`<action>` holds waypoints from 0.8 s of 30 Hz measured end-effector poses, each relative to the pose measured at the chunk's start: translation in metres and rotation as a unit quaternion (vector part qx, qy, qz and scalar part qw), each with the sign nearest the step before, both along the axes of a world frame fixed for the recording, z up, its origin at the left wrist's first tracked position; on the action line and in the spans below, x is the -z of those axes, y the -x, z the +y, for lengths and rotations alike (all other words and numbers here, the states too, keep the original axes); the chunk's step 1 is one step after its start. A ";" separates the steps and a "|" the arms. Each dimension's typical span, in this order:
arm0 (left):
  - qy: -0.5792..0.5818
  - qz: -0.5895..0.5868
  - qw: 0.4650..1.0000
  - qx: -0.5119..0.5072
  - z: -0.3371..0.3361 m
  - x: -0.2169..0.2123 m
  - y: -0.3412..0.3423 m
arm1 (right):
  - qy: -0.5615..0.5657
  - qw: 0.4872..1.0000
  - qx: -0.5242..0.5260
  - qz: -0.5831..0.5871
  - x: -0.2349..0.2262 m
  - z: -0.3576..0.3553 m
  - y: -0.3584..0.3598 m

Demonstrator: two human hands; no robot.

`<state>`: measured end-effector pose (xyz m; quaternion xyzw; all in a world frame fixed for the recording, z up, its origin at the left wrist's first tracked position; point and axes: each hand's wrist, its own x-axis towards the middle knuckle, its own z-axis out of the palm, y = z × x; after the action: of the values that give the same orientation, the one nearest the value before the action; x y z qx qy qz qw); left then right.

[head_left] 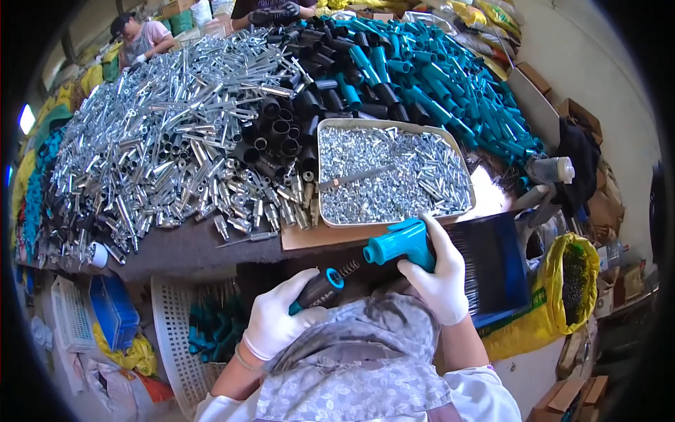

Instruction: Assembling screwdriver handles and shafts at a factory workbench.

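- Within the left hand's [285,316] curled fingers, gripped, lies a black tube [315,290]; the spring [348,269] poking past its end might fall toward the apron [351,373] if tipped.
- To their right, the right hand [443,271] clamps a teal angled piece [402,245] between fingers and thumb; a loose pinch could drop it.
- Just beyond those fingertips, a careless swing could jolt the tray [351,224].

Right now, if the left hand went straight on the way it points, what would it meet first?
With the dark metal coil spring leading, likely the teal plastic pistol-shaped part in the right hand; depth is unclear.
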<state>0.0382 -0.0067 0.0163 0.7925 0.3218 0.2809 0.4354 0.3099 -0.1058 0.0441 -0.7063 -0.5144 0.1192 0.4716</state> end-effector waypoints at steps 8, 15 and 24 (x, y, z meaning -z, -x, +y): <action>-0.081 0.013 0.996 0.022 -0.012 0.000 0.010 | -0.072 0.978 -0.049 -0.191 -0.012 -0.012 0.003; -0.164 0.125 0.975 0.086 -0.007 -0.008 0.023 | 0.033 0.963 -0.242 -0.112 -0.028 -0.013 0.008; 0.309 0.112 0.895 0.301 0.021 0.002 0.033 | -0.122 0.764 -0.445 -0.451 -0.034 0.007 0.028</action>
<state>0.0047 0.0145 0.0140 0.7028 0.1853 -0.0675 0.6835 0.2816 -0.0993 0.0782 -0.3066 -0.9346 -0.0805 0.1610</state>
